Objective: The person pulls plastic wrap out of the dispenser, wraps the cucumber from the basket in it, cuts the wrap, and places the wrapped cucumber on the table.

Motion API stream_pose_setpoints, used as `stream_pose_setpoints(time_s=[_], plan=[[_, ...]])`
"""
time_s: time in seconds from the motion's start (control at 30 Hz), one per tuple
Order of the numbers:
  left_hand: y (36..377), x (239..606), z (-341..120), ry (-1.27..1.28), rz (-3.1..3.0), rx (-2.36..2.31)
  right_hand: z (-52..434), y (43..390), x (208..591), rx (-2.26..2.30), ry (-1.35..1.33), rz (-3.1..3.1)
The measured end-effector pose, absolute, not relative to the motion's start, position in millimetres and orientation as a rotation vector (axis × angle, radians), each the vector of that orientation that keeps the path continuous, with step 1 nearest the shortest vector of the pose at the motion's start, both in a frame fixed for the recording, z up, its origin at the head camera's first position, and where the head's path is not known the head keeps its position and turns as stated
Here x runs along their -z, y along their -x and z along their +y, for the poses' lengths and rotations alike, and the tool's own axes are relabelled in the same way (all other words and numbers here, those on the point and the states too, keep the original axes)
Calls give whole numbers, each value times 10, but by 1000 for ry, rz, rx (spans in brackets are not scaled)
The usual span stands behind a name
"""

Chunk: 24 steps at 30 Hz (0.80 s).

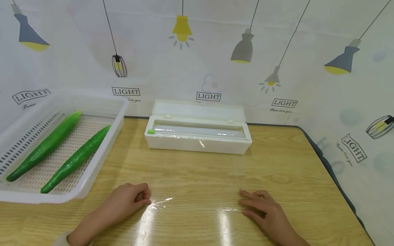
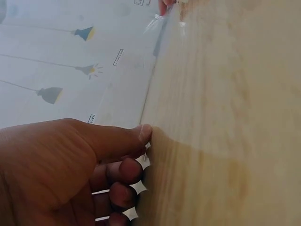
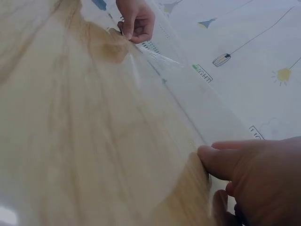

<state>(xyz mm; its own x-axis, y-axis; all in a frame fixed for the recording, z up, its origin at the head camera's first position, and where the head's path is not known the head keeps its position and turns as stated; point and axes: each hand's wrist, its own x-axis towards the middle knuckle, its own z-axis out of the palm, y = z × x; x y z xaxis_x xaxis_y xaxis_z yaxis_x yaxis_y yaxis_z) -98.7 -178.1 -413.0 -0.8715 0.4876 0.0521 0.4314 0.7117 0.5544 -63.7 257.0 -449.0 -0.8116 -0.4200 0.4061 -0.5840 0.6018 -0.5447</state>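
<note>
Although nearly invisible save for its glints, one sheet of clear film (image 1: 161, 202): colourless, glossy, thin, with bright creases bunched close to each hand and wood grain showing through; located above the near part of the counter (image 1: 191, 171), spanning the gap between two hands. Left hand (image 1: 135, 198): thumb and forefinger pinching the film at its left, other fingers curled in; pale sleeve (image 1: 63, 239) at the wrist. Right hand (image 1: 264, 212): thumb and forefinger pinching the film at its right, remaining fingers loosely bent.

Beyond the hands, one long white box (image 1: 197, 143), lid (image 1: 197, 111) raised at the back; inside, a pale roll (image 1: 200, 131) lying lengthwise; a small green piece (image 1: 151, 131) at the left end; shiny streaks on the front. To the left, one white perforated basket (image 1: 106, 150) holding two long green cucumbers (image 1: 50, 143), set slantwise and apart. Counter: light wood grain, glossy. Backdrop (image 1: 215, 20): white, printed with hanging lamps and "LIGHT" labels.
</note>
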Motion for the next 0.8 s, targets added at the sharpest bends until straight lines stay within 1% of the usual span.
stream_pose_setpoints(time_s=[0.13,0.37,0.57,0.8], plan=[[983,4131,-1779,-772,2823,-857,2558,616,4479,-963,-782,-2605],[974,4123,-1765,-789,2835,-834,2544,601,4453,-962,-786,-2585],[973,4113,-1757,-867,2877,-836,2555,614,4488,-981,-821,-2569],[965,3998,-1703,-825,2976,-831,2558,625,4493,-976,-835,-2539]])
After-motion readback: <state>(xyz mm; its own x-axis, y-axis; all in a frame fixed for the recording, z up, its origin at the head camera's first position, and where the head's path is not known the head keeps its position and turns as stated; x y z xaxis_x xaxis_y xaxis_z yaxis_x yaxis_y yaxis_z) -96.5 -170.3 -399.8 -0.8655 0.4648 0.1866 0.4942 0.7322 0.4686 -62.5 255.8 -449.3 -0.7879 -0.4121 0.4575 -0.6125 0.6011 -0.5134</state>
